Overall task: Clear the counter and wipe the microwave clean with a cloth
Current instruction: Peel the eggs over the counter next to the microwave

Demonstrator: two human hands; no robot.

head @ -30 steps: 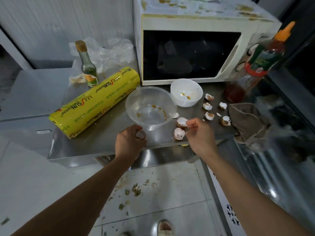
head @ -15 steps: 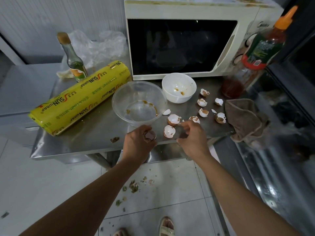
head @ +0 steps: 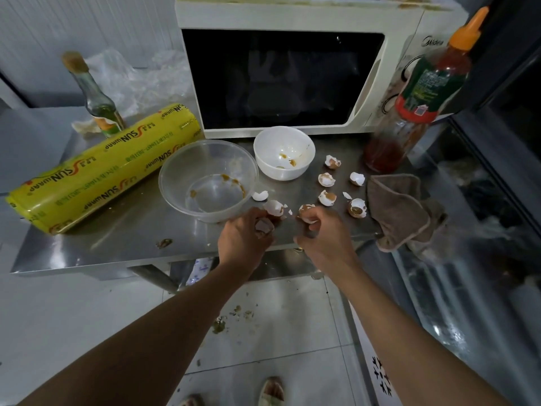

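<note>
Broken eggshells (head: 327, 198) lie scattered on the steel counter (head: 126, 235) in front of a stained white microwave (head: 292, 19). My left hand (head: 244, 238) is at the counter's front edge, closed on eggshell pieces, its fingers touching another white shell (head: 273, 207). My right hand (head: 323, 232) pinches an eggshell half (head: 306, 213) beside it. A brown cloth (head: 401, 212) lies crumpled at the counter's right end. A clear plastic bowl (head: 207, 180) and a white bowl (head: 284, 156), both smeared with sauce, stand just behind my hands.
A yellow roll of cling wrap (head: 102, 168) lies across the counter's left side, with a small glass bottle (head: 96, 104) and crumpled plastic (head: 131, 80) behind it. A tall red sauce bottle (head: 415, 106) stands at the right of the microwave. Food scraps spot the floor (head: 231, 317).
My left hand has moved right, from beside the clear bowl to the shells, still holding shell pieces. My right hand has picked up a shell half. The view has drawn closer.
</note>
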